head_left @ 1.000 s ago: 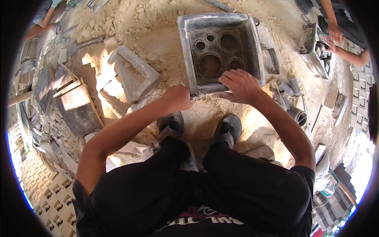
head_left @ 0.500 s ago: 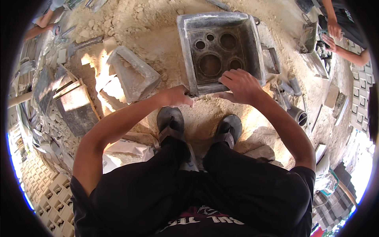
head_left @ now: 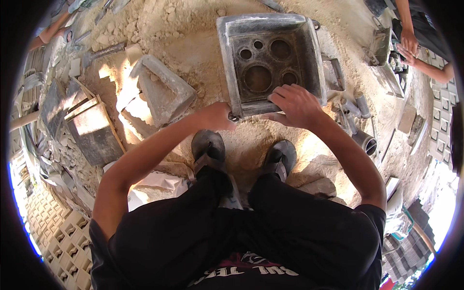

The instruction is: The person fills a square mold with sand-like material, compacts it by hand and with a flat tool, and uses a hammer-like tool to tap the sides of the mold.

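Note:
A dark grey square metal mould box (head_left: pixel 316 52) stands on the sandy ground in front of my feet. Several round holes of different sizes pierce its bottom, and a handle (head_left: pixel 335 72) sticks out on the right. My left hand (head_left: pixel 215 116) is closed at the near left corner, around a small catch (head_left: pixel 234 117) that its fingers partly hide. Over the near wall lies my right hand (head_left: pixel 297 107), fingers hooked on the rim and thumb outside along the front.
A dusty angled frame (head_left: pixel 171 87) lies to the left, beside a dark board (head_left: pixel 94 133). Metal pipes (head_left: pixel 363 141) are at the right. Farther right, a co-worker's hands (head_left: pixel 410 48) work at another metal box (head_left: pixel 383 58). My sandalled feet (head_left: pixel 209 149) are just below the box.
My left hand has rolled slightly at the corner, and its elbow has shifted a little right. The box has moved a touch rightward. My right hand keeps its hold.

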### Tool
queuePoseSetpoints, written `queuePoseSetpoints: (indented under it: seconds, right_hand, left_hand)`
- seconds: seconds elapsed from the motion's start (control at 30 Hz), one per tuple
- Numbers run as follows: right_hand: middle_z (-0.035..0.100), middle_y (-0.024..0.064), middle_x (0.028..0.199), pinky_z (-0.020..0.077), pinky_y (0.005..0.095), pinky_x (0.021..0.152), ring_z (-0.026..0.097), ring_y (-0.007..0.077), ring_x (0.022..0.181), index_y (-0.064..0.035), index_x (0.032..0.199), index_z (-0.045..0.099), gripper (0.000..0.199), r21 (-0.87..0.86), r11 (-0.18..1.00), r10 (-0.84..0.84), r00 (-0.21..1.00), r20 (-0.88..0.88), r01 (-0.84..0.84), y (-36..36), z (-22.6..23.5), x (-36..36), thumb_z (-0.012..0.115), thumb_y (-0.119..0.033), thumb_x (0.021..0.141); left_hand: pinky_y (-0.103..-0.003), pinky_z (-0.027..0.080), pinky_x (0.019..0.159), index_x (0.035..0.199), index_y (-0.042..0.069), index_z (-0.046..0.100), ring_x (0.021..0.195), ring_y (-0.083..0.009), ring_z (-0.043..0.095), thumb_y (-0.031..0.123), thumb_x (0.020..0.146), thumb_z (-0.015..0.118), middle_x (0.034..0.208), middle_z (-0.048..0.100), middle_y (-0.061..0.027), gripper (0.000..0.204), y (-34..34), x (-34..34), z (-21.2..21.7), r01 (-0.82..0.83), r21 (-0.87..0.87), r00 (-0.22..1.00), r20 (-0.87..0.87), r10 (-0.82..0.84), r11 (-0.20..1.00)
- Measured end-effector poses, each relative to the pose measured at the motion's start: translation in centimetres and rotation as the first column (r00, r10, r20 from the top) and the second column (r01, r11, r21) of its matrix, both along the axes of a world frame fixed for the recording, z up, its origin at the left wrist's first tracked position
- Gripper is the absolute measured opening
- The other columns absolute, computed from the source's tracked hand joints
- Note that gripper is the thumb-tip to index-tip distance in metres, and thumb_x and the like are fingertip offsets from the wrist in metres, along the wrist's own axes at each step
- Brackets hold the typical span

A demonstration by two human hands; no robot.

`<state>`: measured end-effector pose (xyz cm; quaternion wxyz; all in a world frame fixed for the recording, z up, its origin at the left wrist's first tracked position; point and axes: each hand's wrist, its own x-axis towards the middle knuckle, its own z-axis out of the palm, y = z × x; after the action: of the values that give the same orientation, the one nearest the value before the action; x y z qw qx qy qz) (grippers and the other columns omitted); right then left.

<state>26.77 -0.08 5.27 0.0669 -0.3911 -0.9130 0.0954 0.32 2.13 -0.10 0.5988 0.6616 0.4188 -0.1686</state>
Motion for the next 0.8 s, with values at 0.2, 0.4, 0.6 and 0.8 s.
queuePoseSetpoints:
  seconds: [0.2,0.4,0.6,0.8]
  right_hand:
    - [0.058,0.0046,0.078,0.0515,0.0343,0.073,0.062,0.0221,0.079,-0.0074,0.081,0.061,0.050,-0.004,1.000,-0.005,1.000,-0.024,0.005,0.0,-0.2,0.0,0.062,-0.057,0.084]
    - [0.059,0.0047,0.081,0.0513,0.0350,0.074,0.062,0.0227,0.081,-0.0075,0.084,0.062,0.048,-0.017,1.000,-0.006,1.000,-0.020,0.005,-0.1,-0.4,0.3,0.063,-0.056,0.084]
    - [0.059,0.0045,0.084,0.0511,0.0347,0.075,0.062,0.0227,0.082,-0.0079,0.086,0.062,0.047,-0.032,0.999,-0.011,1.000,-0.007,0.010,-0.2,-0.1,0.2,0.063,-0.055,0.085]
    - [0.059,0.0045,0.084,0.0506,0.0350,0.076,0.062,0.0227,0.082,-0.0082,0.086,0.062,0.046,-0.026,1.000,-0.009,1.000,0.001,0.009,-0.3,-0.4,0.3,0.064,-0.054,0.084]
  left_hand:
    - [-0.022,0.028,0.037,0.062,0.015,0.050,0.039,-0.0056,0.034,0.025,0.085,0.069,0.051,0.037,0.0059,0.031,2.2,-0.3,-3.6,-0.078,-0.935,0.956,0.028,0.291,0.345]
    - [-0.023,0.018,0.039,0.066,0.016,0.048,0.040,-0.0050,0.024,0.030,0.085,0.073,0.051,0.031,0.0062,0.035,1.7,0.5,-1.4,-0.173,-0.718,0.976,-0.034,0.215,0.674]
    - [-0.025,0.027,0.038,0.091,0.006,0.058,0.042,-0.0079,0.035,0.030,0.085,0.071,0.057,0.045,0.0016,0.028,0.4,0.5,-0.1,-0.174,-0.434,0.976,0.042,0.213,0.884]
    - [-0.027,0.038,0.042,0.112,0.008,0.058,0.046,-0.0105,0.046,0.032,0.084,0.069,0.065,0.053,-0.0013,0.039,-1.2,0.7,-0.7,-0.203,-0.107,0.948,0.228,0.223,0.973]
